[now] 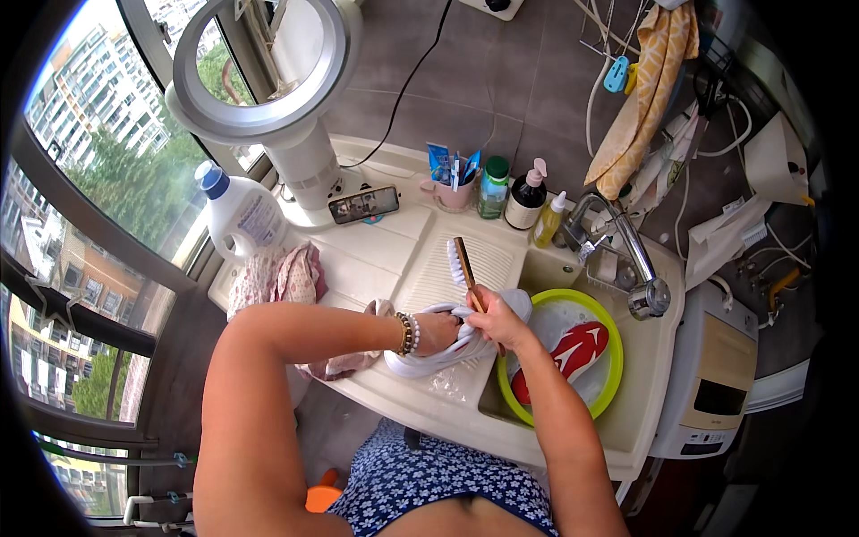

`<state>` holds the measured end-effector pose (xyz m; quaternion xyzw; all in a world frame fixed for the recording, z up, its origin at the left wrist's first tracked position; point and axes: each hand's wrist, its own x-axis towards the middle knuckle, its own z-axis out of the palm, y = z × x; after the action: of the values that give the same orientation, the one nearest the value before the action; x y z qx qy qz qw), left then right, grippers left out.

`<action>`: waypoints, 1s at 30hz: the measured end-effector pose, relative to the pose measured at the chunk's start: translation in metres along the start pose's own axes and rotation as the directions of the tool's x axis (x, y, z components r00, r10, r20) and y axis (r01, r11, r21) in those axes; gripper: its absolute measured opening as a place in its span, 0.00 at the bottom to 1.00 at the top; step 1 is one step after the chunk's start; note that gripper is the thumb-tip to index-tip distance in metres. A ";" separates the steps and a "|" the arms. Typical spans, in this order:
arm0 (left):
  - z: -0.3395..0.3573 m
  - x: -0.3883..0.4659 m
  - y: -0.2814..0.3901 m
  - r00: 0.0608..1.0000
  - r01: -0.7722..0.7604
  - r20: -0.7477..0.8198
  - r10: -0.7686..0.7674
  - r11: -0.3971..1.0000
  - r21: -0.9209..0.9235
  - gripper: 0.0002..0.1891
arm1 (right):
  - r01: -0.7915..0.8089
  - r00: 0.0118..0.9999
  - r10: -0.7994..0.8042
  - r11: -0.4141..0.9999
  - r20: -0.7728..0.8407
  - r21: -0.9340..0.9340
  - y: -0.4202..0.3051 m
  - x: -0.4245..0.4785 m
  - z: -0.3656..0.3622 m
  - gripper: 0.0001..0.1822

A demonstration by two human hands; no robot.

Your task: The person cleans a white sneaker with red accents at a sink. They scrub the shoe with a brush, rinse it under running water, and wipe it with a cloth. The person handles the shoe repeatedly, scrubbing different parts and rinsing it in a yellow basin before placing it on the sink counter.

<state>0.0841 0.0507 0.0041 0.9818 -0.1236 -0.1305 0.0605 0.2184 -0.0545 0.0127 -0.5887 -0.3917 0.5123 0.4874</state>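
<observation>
A white shoe (419, 362) lies tilted on the sink's ribbed washboard (436, 282). My left hand (439, 332) reaches into its opening, with the fingers partly hidden. Above the shoe, my right hand (496, 319) grips a wooden-handled scrub brush (462, 262) whose white bristles face left, away from the shoe; some right fingers also touch the shoe's opening. To the right, a second shoe with a red and white sole (580, 352) rests sole up in sudsy water inside a lime-green basin (616, 382).
Crumpled cloths (295, 275) and a white detergent jug (245, 215) are at the left. A phone (364, 205) leans by a bladeless fan (309, 161). Along the back stand a pink cup (453, 194) and several bottles (527, 201). A chrome faucet (634, 248) overhangs the basin's right side.
</observation>
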 end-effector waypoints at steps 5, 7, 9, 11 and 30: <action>-0.009 0.005 0.003 0.981 -0.032 0.193 0.006 0.990 0.134 0.12 | -0.052 0.998 0.050 0.996 0.026 0.070 -0.007 -0.003 0.001 0.12; 0.002 0.014 0.000 0.979 0.028 0.199 -0.041 0.997 0.068 0.13 | -0.005 1.000 0.007 0.997 -0.016 0.082 -0.004 -0.004 0.002 0.11; 0.061 0.031 -0.029 0.989 0.057 0.133 -0.057 0.998 0.003 0.15 | 0.023 0.999 -0.016 0.987 -0.044 0.160 -0.008 -0.006 0.005 0.09; 0.088 0.050 -0.049 0.849 0.467 0.373 -0.373 0.861 -0.202 0.25 | 0.022 0.994 0.013 0.948 -0.106 0.319 -0.007 -0.017 0.001 0.07; 0.044 0.030 -0.016 0.830 0.471 0.463 -0.313 0.836 -0.280 0.32 | 0.010 0.919 -0.170 0.913 -0.356 -0.408 0.071 -0.083 -0.012 0.31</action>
<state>0.1037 0.0546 -0.0474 0.9069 0.1029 -0.3587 0.1958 0.2138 -0.1522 -0.0379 -0.7452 -0.4117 0.2728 0.4480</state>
